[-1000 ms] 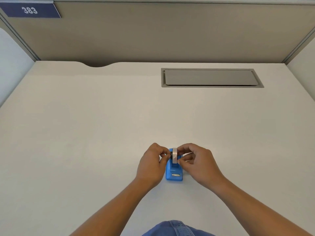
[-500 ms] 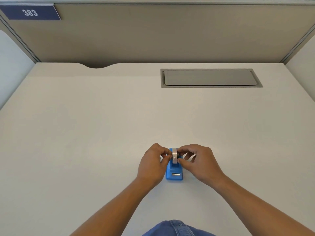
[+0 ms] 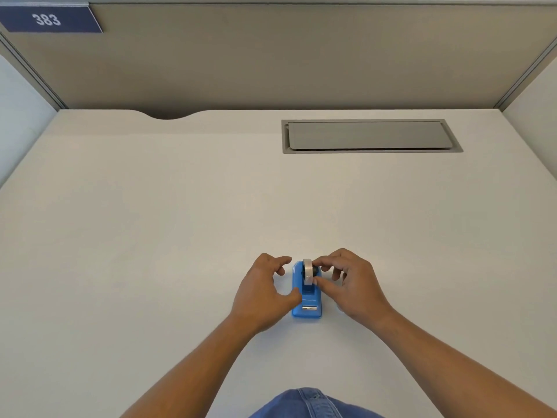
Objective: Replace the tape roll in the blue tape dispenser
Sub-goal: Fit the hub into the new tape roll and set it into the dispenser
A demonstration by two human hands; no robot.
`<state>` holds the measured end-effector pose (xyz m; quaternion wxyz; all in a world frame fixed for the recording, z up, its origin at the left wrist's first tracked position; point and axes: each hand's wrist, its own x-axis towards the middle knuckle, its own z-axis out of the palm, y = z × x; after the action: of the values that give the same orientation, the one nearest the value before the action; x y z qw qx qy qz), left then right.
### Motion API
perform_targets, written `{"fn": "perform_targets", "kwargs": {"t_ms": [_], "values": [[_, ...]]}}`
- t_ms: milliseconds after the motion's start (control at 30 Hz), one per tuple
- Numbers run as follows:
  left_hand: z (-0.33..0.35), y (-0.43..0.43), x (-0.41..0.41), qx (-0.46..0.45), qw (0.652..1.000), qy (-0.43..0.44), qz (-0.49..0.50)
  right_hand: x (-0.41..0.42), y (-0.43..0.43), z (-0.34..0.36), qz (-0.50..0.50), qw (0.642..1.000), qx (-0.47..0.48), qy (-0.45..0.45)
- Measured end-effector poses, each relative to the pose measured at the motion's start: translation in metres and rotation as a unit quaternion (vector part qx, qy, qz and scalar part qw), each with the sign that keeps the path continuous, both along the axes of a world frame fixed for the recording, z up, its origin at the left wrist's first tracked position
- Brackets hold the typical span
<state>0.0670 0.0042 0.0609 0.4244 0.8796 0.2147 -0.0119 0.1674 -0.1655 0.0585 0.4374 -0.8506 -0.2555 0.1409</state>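
The blue tape dispenser stands on the desk, its cutter end toward me. A clear tape roll sits upright in its cradle on a dark core. My right hand is at the roll's right side, with forefinger and thumb pinching the roll and core. My left hand is just left of the dispenser with its fingers spread and off the roll. Only its thumb lies against the dispenser's left wall.
The pale desk has a grey cable hatch at the back right and a curved cutout at the back left. Partition walls close the desk on three sides. My blue denim knee shows at the front edge.
My left hand has let go of the roll and its fingers have spread away to the left. My right hand keeps its pinch on the roll, which sits lower in the dispenser.
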Motion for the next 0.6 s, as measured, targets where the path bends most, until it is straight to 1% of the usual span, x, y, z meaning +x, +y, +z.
{"fn": "perform_targets", "kwargs": {"t_ms": [67, 133, 233, 400, 600], "values": [[-0.002, 0.001, -0.001, 0.004, 0.998, 0.032, -0.046, 0.000, 0.000, 0.000, 0.000, 1.000, -0.007, -0.003], [-0.004, 0.001, -0.001, 0.027, 0.994, 0.059, -0.093, 0.001, 0.000, 0.001, 0.001, 1.000, -0.014, -0.006], [-0.007, -0.002, 0.002, 0.061, 0.987, 0.068, -0.130, 0.000, 0.000, 0.001, 0.005, 1.000, -0.021, -0.008], [-0.010, -0.007, 0.003, 0.087, 0.986, 0.045, -0.132, 0.000, -0.001, 0.001, 0.009, 0.999, -0.038, -0.012], [-0.011, -0.007, 0.003, 0.096, 0.986, 0.034, -0.130, -0.001, 0.002, 0.010, 0.040, 0.992, -0.098, -0.074]]}}
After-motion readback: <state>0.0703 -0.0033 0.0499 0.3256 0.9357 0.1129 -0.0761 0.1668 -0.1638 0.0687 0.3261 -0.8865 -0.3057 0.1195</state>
